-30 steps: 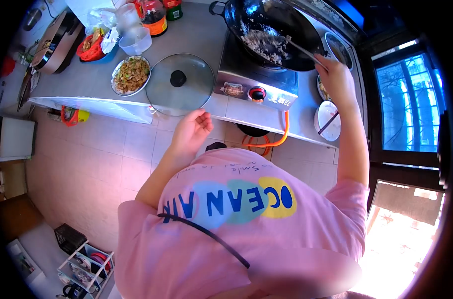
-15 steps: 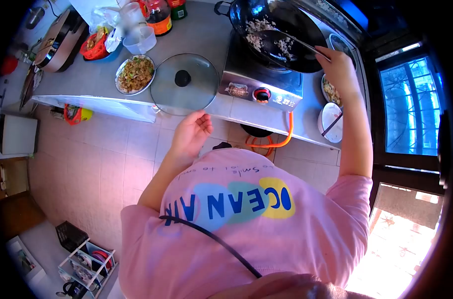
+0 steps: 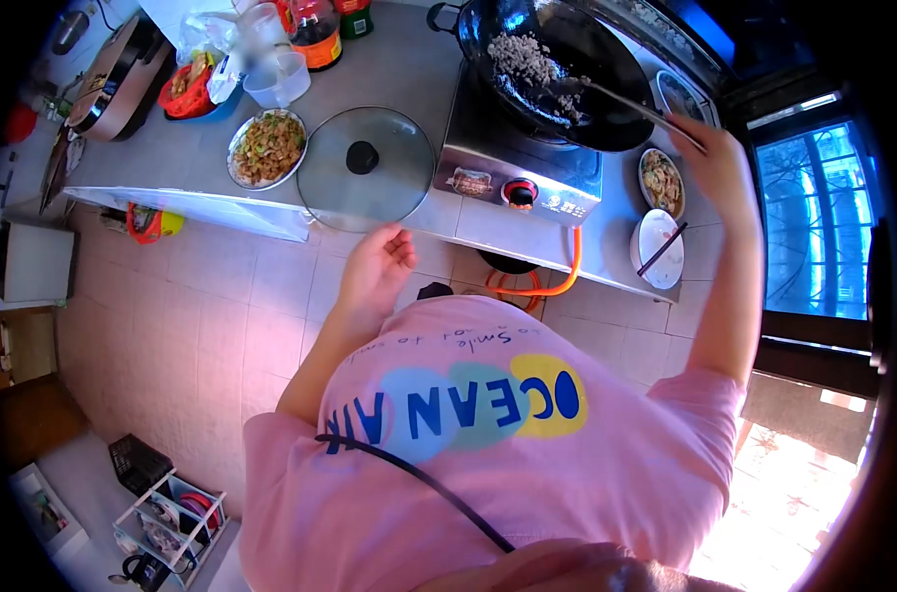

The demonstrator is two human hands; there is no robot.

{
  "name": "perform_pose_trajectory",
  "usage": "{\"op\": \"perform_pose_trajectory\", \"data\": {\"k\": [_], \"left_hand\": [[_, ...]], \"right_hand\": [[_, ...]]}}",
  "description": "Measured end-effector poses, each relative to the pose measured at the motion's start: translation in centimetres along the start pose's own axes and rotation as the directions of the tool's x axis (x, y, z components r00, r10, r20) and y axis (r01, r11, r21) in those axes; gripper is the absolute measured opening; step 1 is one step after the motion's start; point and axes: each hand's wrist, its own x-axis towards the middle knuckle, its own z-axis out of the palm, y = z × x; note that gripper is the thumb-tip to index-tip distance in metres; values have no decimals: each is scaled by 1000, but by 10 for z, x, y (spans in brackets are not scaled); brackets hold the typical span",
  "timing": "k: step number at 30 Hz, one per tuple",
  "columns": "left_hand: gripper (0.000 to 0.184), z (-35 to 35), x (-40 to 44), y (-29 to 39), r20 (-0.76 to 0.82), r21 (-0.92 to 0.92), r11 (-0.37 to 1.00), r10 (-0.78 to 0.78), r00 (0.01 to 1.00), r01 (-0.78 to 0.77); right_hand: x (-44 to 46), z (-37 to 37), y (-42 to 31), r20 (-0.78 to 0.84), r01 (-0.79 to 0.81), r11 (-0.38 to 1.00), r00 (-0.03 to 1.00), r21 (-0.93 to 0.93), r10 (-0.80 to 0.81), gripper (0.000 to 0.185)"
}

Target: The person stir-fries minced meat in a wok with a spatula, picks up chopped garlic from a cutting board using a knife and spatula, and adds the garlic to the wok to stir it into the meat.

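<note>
My right hand (image 3: 710, 158) grips the metal handle of a cooking spatula (image 3: 631, 105), whose far end is among the crumbly minced meat (image 3: 523, 61) in the black wok (image 3: 611, 69). The wok sits on a gas stove (image 3: 577, 178) with a red-ringed knob. Held low in front of the counter edge, my left hand (image 3: 379, 268) has its fingers loosely curled in, with nothing seen in them. Just beyond it lies a glass lid (image 3: 335, 192) with a black knob, slightly over the counter edge. A plate of chopped food (image 3: 268, 148) is beside the lid.
Right of the stove are a dish of food (image 3: 662, 184) and a white bowl (image 3: 656, 247) with chopsticks across it. At the back left stand a sauce bottle (image 3: 315, 44), a clear tub (image 3: 277, 81) and a red basket (image 3: 185, 94). An orange hose (image 3: 578, 257) hangs below the stove.
My right hand has moved right and slightly down with the spatula, drawing it toward the wok's near right rim. The meat now sits more gathered at the left. My left hand has barely moved.
</note>
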Motion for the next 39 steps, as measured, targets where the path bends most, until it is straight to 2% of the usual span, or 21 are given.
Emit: {"op": "perform_pose_trajectory", "data": {"k": [4, 6, 8, 13, 14, 18, 20, 22, 23, 24, 25, 26, 28, 29, 32, 33, 34, 35, 36, 37, 39], "left_hand": [[9, -17, 12, -8, -4, -14, 1000, 20, 1000, -20], [9, -9, 17, -7, 19, -8, 1000, 19, 1000, -18], [9, 3, 11, -13, 19, 32, 999, -25, 999, 25], [8, 6, 8, -12, 9, 35, 999, 9, 1000, -9], [8, 1, 12, -13, -13, 17, 999, 34, 999, -34], [8, -10, 18, -23, -13, -6, 1000, 30, 999, -30], [8, 4, 13, -23, 35, 59, 998, 11, 999, -13], [8, 13, 8, -22, 17, 38, 999, 31, 999, -32], [9, 15, 7, -21, -2, 14, 999, 42, 999, -42], [9, 9, 9, -22, -2, 11, 999, 48, 999, -48], [9, 0, 13, -25, -11, -2, 997, 82, 997, -82], [9, -5, 14, -27, -22, -16, 993, 114, 993, -114], [9, -8, 11, -30, -36, -22, 996, 87, 996, -88], [9, -8, 8, -32, -43, -28, 998, 62, 997, -64], [8, -1, 0, -27, -54, -51, 999, -3, 999, 0], [8, -4, 0, -27, -59, -55, 998, 2, 998, -5], [9, -9, 2, -27, -62, -40, 998, 48, 997, -51], [9, -11, 4, -28, -62, -24, 995, 91, 994, -93], [9, -11, 4, -28, -65, -25, 996, 87, 994, -89], [9, -11, 5, -28, -53, -14, 998, 58, 997, -59], [9, -8, 4, -25, -40, -7, 999, 35, 999, -35]], "right_hand": [[-22, -27, 12, 80, 25, 999, 997, -41, -22, 24], [-5, 2, 11, 51, -31, 984, 998, -175, 40, 26], [19, 32, 20, -35, -42, 987, 999, -154, 37, 27], [3, -11, 25, -31, 25, 980, 999, -196, -32, 25], [-3, -20, 26, 41, -17, 975, 999, -223, 27, 24], [23, 9, 27, -53, -10, 874, 998, -485, -18, 20], [62, 23, 46, -69, -31, 891, 998, -454, 0, 22], [99, 22, 84, 114, 1, 906, 992, -423, 52, 20], [101, 9, 77, 195, -277, 938, 928, -208, 318, 18], [102, -11, 69, 332, -551, 834, 785, -14, 524, 18], [102, -24, 70, 413, -640, 765, 719, 76, 560, 21], [107, -20, 80, 414, -636, 768, 721, 75, 556, 21], [121, 11, 111, 492, -677, 668, 715, 309, 497, 23], [130, 40, 124, 526, -635, 629, 756, 448, 389, 24], [139, 61, 95, 488, -533, 811, 789, 243, 373, 27], [133, 60, 89, 369, -436, 843, 875, 315, 314, 27], [128, 67, 86, 374, -435, 844, 874, 315, 311, 27], [121, 76, 84, 83, -154, 962, 987, 226, 138, 25], [112, 83, 81, -183, 108, 993, 978, 50, -97, 27], [92, 77, 50, -71, -66, 998, 995, 8, 67, 29], [72, 88, 49, -133, 180, 982, 973, -64, -187, 26]]}}
